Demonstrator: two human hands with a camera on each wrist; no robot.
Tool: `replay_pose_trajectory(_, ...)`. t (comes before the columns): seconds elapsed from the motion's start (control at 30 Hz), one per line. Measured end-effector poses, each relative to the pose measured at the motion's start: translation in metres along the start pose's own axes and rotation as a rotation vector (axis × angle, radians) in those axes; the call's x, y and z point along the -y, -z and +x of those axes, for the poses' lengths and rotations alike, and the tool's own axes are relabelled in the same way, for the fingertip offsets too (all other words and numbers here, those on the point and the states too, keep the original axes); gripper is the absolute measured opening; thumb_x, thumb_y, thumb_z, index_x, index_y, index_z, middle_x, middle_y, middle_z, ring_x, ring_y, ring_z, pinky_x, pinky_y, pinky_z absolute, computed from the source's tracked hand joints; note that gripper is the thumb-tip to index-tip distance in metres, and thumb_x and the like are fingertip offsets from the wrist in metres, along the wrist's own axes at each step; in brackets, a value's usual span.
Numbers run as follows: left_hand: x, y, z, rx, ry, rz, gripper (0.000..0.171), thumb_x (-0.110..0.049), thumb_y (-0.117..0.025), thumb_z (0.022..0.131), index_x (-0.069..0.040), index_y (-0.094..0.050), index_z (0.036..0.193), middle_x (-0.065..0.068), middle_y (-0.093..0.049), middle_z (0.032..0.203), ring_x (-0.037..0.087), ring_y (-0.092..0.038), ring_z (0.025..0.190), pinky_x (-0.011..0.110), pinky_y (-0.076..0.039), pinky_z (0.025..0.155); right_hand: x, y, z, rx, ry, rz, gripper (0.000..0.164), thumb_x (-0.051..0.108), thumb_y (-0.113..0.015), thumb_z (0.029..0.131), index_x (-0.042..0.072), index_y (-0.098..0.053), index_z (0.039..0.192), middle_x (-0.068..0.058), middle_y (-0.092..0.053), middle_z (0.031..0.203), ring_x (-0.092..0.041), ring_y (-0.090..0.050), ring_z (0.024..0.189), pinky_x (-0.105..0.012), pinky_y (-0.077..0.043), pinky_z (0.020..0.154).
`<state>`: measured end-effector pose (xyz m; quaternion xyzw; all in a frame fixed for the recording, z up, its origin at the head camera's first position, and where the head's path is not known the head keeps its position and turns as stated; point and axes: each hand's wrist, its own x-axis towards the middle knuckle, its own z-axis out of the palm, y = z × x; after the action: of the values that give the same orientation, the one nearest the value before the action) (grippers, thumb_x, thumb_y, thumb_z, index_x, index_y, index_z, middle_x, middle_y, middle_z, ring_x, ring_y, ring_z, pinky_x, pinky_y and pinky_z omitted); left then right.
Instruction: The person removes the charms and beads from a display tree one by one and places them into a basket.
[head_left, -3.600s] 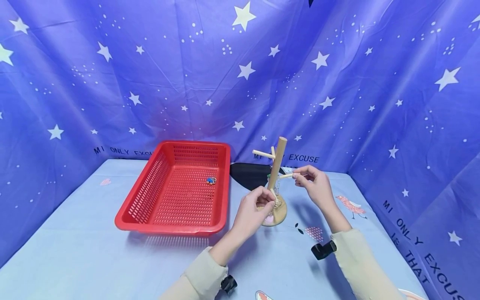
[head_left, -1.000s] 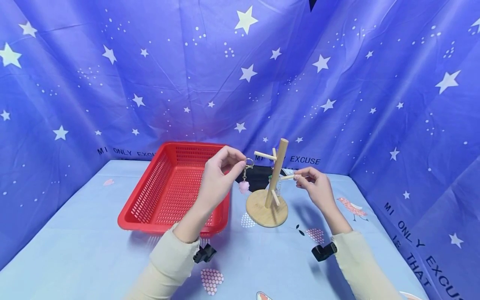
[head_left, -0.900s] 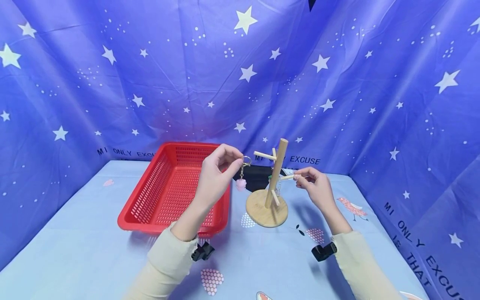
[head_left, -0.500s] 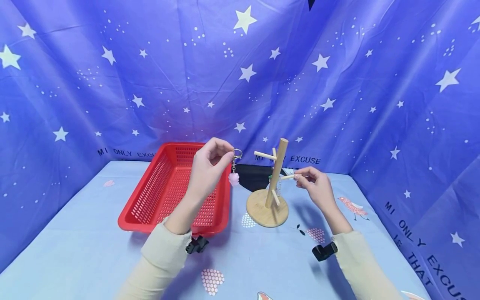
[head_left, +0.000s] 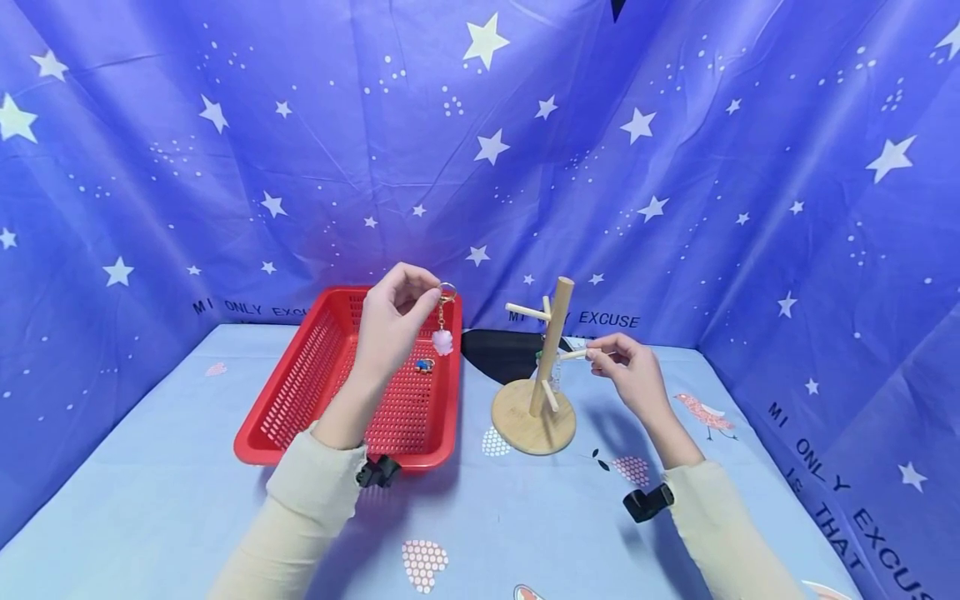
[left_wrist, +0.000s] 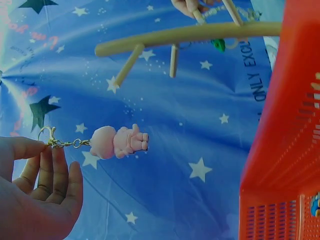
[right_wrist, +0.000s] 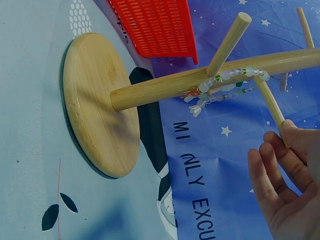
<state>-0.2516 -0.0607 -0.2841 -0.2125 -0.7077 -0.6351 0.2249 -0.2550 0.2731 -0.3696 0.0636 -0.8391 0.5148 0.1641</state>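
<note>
My left hand pinches the gold ring of a keychain between thumb and finger. Its pink figure, a small pig-like charm, hangs over the right side of the red basket. On the right, my right hand pinches the end of a peg on a wooden stand with a round base. A beaded bracelet loops over that peg, against the post. Inside the basket lies a small blue charm.
The stand's other pegs stick out at several heights. A patterned light blue cloth covers the table, and a blue star-printed curtain rises behind. Black camera mounts sit on both wrists.
My left hand has taken the pink keychain from the stand's lowest peg and carried it up and left to over the basket. The right hand has stayed on its peg.
</note>
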Motion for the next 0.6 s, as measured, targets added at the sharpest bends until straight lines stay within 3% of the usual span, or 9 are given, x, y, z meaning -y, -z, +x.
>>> replay_pose_trajectory(0.37, 0.018, 0.011, 0.014, -0.054, 0.042, 0.082, 0.01, -0.004, -0.064, 0.093, 0.001, -0.066, 0.102, 0.02, -0.069, 0.094, 0.01, -0.064, 0.077, 0.019, -0.048, 0.072, 0.001, 0.001, -0.001, -0.002, 0.0, 0.002, 0.025, 0.013, -0.066, 0.096, -0.006, -0.067, 0.112, -0.024, -0.068, 0.098, 0.002, -0.063, 0.072, -0.017, -0.059, 0.072)
replay_pose_trajectory(0.6, 0.036, 0.014, 0.019, -0.073, 0.082, 0.112, 0.012, -0.005, -0.064, 0.093, 0.002, -0.066, 0.103, 0.021, -0.069, 0.097, 0.0, -0.061, 0.076, 0.017, -0.046, 0.072, 0.029, 0.002, -0.009, 0.007, -0.011, -0.007, 0.022, 0.003, -0.063, 0.096, -0.014, -0.064, 0.11, -0.031, -0.065, 0.098, -0.003, -0.064, 0.072, -0.022, -0.06, 0.073)
